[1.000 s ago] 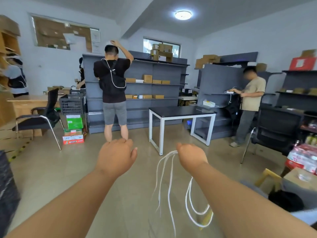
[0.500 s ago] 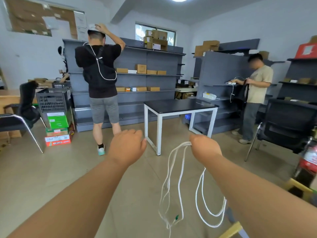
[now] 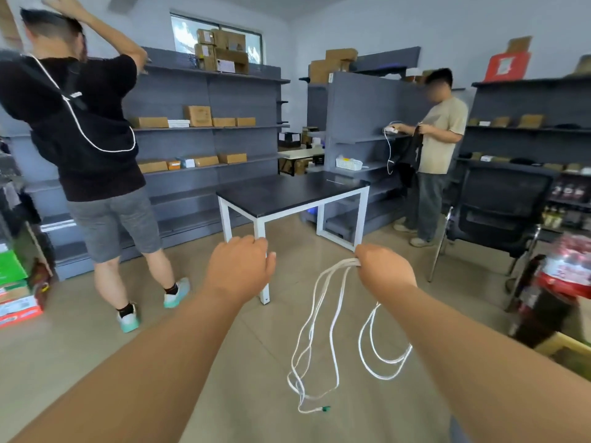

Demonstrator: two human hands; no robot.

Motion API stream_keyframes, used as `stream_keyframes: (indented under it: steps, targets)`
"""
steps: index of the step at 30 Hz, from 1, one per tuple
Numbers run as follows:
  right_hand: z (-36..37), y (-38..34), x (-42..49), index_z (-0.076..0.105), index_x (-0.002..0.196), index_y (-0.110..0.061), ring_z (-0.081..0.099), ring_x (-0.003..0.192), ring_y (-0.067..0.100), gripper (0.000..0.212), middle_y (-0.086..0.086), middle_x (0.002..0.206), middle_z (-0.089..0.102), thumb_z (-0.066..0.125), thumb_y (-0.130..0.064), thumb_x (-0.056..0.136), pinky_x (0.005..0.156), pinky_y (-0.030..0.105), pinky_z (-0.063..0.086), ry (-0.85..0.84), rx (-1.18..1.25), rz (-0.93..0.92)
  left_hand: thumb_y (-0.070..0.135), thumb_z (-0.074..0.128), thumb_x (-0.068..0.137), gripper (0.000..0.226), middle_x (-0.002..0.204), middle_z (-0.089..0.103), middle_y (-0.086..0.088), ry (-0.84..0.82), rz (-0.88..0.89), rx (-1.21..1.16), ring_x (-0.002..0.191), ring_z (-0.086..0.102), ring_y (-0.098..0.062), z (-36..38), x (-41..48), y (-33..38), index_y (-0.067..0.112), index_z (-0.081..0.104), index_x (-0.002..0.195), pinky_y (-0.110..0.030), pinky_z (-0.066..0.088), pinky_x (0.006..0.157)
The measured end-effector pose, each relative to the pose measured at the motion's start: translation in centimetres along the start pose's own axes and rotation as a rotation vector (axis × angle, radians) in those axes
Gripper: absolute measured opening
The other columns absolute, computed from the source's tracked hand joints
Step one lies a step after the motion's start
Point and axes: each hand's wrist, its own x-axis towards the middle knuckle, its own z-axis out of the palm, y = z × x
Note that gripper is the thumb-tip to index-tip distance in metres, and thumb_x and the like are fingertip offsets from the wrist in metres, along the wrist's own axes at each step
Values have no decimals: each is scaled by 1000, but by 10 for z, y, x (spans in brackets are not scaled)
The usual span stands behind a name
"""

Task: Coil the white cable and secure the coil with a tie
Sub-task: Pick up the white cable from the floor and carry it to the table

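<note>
My right hand [image 3: 382,271] is stretched out in front of me and grips the white cable [image 3: 332,318] in a bunch. Several long loops of the cable hang from that hand toward the floor, and a loose end with a small green tip [image 3: 325,409] dangles lowest. My left hand [image 3: 240,266] is held out at the same height, a little to the left of the cable and apart from it. Its fingers are loosely curled and it holds nothing. No tie is in view.
A black-topped table [image 3: 287,195] with white legs stands just ahead. A person in a black shirt [image 3: 86,129] stands at the left, another [image 3: 438,148] at the grey shelves on the right. A black office chair [image 3: 499,215] and drink packs [image 3: 569,273] are at the right.
The view has come closer to the table and the person at the left. My right hand still grips the hanging cable, and the loops have swung slightly.
</note>
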Motion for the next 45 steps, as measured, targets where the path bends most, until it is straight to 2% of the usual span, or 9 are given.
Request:
stream_keyframes:
  steps: [3,7,14,17,20,26,31,39,45]
  targets:
    - [23,4,46,53,103,-13,53,91,29,21,7,103,58,41,-4,90,67,32,37,-4,-2,8,37,32,96,34,97,62,-4,-16,21,-25,92,56,-24,35,40,1,15,57,100,-34,41,77]
    - [60,14,117,52,101,-11,41,78,24,18,8,101,57,41,-3,90,65,32,36,-14,-15,-16,37,32,96,33,96,61,-5,-21,0,-8,93,56,-26,81,103,1,14,55,96,-34,39,74]
    - [118,40,245,54,96,-12,49,76,27,20,8,95,61,40,-2,87,62,31,39,-42,58,-12,35,32,96,26,95,61,-7,-52,-82,-34,88,55,-27,154,229,12,15,45,84,-34,34,71]
    - [133,50,292,53,98,-11,45,74,25,18,7,89,58,40,-4,88,61,32,38,-41,65,-36,35,31,95,31,93,61,-7,-45,-103,-43,85,55,-27,183,276,16,12,51,90,-34,37,70]
    - [143,61,333,53,98,-11,48,76,26,19,9,95,61,39,-3,89,62,33,39,-48,67,-41,36,31,96,35,97,62,-6,-69,-91,-38,90,57,-27,207,310,19,13,56,100,-34,37,72]
    - [168,85,413,56,104,-12,57,90,29,23,8,102,60,40,-4,89,66,32,42,-40,98,43,38,30,96,36,98,62,-7,-109,-57,-11,90,58,-27,261,384,20,12,55,100,-34,35,70]
    - [204,97,484,56,102,-14,47,75,25,21,7,98,61,42,-4,90,63,30,38,-45,85,95,37,30,97,35,98,61,-7,-123,-8,-18,91,55,-27,312,462,20,11,54,99,-34,31,69]
    - [251,118,627,55,98,-16,51,75,27,24,5,92,59,38,-3,87,62,31,41,-35,129,218,35,32,96,30,95,61,-4,-88,47,-52,83,51,-25,388,618,-7,15,53,95,-33,31,70]
    - [281,138,718,58,96,-18,58,76,28,22,6,90,63,41,-7,87,61,31,44,12,185,293,35,31,96,30,97,61,-4,-93,109,-58,90,54,-25,441,710,-13,15,54,97,-32,32,71]
